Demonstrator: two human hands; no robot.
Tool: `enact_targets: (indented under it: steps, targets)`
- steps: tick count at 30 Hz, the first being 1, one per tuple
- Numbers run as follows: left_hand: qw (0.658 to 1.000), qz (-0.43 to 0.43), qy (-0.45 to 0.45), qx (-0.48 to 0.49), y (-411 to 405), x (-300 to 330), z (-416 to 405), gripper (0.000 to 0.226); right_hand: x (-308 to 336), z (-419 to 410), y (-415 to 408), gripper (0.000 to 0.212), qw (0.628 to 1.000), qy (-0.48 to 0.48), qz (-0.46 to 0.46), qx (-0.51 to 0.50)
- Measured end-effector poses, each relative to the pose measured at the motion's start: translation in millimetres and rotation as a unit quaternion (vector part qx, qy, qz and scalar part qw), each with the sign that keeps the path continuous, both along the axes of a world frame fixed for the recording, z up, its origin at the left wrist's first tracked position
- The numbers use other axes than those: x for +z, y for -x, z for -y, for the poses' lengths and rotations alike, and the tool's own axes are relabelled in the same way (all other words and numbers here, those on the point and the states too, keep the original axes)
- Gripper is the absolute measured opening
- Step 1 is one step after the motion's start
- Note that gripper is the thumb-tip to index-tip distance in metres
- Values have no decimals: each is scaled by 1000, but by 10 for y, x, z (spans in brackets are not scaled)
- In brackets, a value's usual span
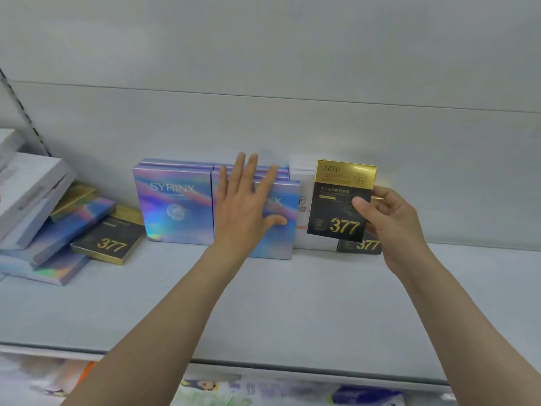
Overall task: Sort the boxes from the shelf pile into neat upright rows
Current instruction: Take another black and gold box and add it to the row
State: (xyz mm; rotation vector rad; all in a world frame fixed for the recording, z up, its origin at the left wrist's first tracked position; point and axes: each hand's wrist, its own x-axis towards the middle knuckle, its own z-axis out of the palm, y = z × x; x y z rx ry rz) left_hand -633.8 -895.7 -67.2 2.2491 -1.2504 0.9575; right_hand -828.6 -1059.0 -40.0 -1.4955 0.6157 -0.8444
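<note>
Two rows of iridescent SYRINX boxes stand upright against the back wall of the shelf; the left row (172,205) is free, and my left hand (247,200) presses flat with straight fingers on the front of the right row (282,230). My right hand (389,221) pinches a black and gold "377" box (341,200) and holds it upright in the air. Behind that box stand white boxes (304,200) and another black "377" box (360,246). A messy pile (58,221) of iridescent, white and black-gold boxes lies at the left.
The pale shelf board (263,300) stretches wide in front of the rows and to the right. A slotted upright rail (26,115) runs along the far left. Colourful packages (222,391) show on the shelf below.
</note>
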Motion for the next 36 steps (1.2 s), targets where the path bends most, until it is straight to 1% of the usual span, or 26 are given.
enact_targets:
  steps: [4, 8, 15, 17, 19, 21, 23, 27, 32, 34, 36]
  targets:
    - [1000, -4, -1, 1, -56, -47, 31, 98, -14, 82, 124, 27, 1000, 4, 0, -2]
    - [1000, -12, 14, 16, -154, -49, -42, 94, -89, 218, 260, 31, 1000, 7, -7, -20]
    - [998, -27, -20, 44, -19, 28, 8, 98, -223, 462, 559, 33, 998, -8, -17, -61]
    - [999, -27, -18, 26, 139, 72, 124, 102, -223, 534, 646, 34, 997, -7, -16, -69]
    - [999, -26, -19, -27, 345, 113, 321, 103, -208, 599, 722, 35, 997, -5, -14, -78]
    - [997, -16, -34, -68, 526, 122, 564, 99, -197, 660, 789, 35, 996, -5, -9, -87]
    - [995, -10, -48, -88, 633, 118, 775, 93, -196, 722, 857, 35, 996, -5, -8, -92]
    - [995, -14, -33, -89, 628, 92, 943, 87, -220, 862, 974, 34, 995, 1, -14, -95]
    - [997, 7, -9, -78, 601, 61, 952, 82, -232, 1058, 1077, 35, 996, 9, -16, -91]
    - [998, -8, 4, -59, 667, 61, 993, 83, -223, 1139, 1111, 34, 996, 14, -18, -84]
    - [999, -8, -6, -45, 784, 45, 1070, 87, -229, 1224, 1133, 32, 996, 20, -26, -77]
